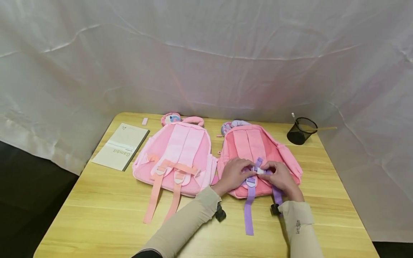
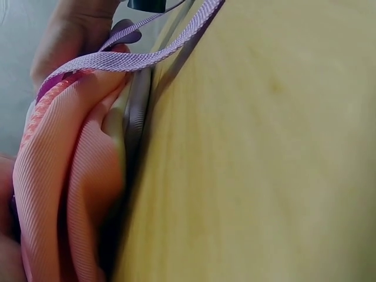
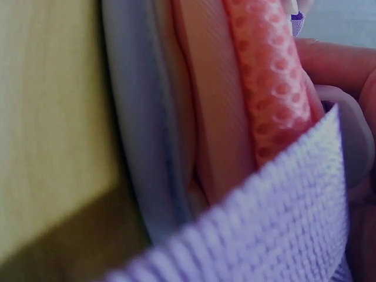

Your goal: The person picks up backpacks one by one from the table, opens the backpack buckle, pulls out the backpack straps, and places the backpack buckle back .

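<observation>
"Pinching what, there?"

"Part of the coral backpack [image 1: 248, 138]. It lies flat, shoulder straps upward, and my hands meet over its lower half. My left hand [image 1: 236, 173] comes in from the left, my right hand [image 1: 281, 176] from the right, thumb and fingertips of each drawn nearly together. A purple strap [image 1: 249, 218] trails from below my left hand onto the table. The white clasp [image 1: 260, 171] sits right between my fingertips, gripped from both sides, with a short strap end [image 1: 259, 161] poking up just above it. Whether the clasp is fastened, I cannot tell."

"And around you?"

"A pale curtain [image 1: 206, 71] hangs behind the table and along its right side. The table [image 1: 326, 218] is yellowish wood grain. Near its far left edge lies a notebook [image 1: 117, 148], a little pink block [image 1: 145, 121] just beyond."

"Containers?"

"A pink backpack [image 1: 172, 143] lies just beside the coral one, to my left, peach straps [image 1: 153, 200] upward. Near the far right corner stands a black mesh cup [image 1: 294, 136]; a pencil [image 1: 327, 128] leans out over its rim to the right."
</observation>
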### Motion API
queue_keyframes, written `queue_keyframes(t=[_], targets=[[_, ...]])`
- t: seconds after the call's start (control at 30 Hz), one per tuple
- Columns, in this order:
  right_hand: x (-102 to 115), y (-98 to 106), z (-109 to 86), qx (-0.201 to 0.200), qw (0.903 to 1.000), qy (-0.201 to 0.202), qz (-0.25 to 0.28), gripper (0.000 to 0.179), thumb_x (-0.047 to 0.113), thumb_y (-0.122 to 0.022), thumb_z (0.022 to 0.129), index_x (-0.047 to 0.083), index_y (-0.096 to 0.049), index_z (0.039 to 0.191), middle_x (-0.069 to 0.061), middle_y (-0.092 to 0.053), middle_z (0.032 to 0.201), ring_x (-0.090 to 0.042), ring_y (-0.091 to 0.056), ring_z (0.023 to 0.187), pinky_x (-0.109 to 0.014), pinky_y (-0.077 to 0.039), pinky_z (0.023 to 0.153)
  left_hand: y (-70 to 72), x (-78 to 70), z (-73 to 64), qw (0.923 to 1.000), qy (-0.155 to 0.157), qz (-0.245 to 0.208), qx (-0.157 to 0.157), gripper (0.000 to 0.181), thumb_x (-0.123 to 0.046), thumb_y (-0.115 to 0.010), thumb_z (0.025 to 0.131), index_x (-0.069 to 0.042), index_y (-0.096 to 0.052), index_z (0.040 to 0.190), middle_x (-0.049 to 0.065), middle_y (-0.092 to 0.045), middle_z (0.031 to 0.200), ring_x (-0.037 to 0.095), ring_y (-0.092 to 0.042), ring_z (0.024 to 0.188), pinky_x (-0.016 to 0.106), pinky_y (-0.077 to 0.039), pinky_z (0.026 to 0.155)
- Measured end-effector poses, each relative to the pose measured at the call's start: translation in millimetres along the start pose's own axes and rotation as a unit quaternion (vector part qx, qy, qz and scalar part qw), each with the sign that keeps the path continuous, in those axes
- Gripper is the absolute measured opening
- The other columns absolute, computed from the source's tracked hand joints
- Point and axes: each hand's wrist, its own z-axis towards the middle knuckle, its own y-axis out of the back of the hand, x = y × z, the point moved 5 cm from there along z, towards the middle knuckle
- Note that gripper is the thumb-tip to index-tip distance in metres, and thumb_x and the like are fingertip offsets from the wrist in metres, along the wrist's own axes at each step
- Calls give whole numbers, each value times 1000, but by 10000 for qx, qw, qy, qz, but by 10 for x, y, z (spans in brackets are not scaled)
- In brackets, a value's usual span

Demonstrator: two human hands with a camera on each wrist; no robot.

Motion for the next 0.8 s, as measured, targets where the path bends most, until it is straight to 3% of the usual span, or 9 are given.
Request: queue_keyframes(t=[0.4,0.63,0.8], targets=[[-19,27,19,90,9999,-2,-120,21,17,-86,83,7,-74,96,-8,-73,101,-17,-57,90,-22,-44,80,17,-35,-5,10000,29,64,-3,28,-43,-71,97,-27,-74,120,-12,-74,107,9,-61,103,31,-44,96],[-59,66,20,-5,9997,137,-200,20,18,-86,83,8,-76,97,-7,-73,100,-15,-56,88,-21,-43,78,14,-16,-17,9997,181,-174,-5,29,-43,-70,97,-27,-72,122,-12,-74,107,7,-60,102,29,-44,96],[-75,74,17,-5,10000,90,27,24,20,-87,84,6,-77,101,-9,-73,103,-16,-58,90,-21,-45,79,22,-2,-25,9989,200,-383,-177,28,-44,-69,98,-25,-72,119,-11,-75,104,7,-60,97,28,-44,92]])
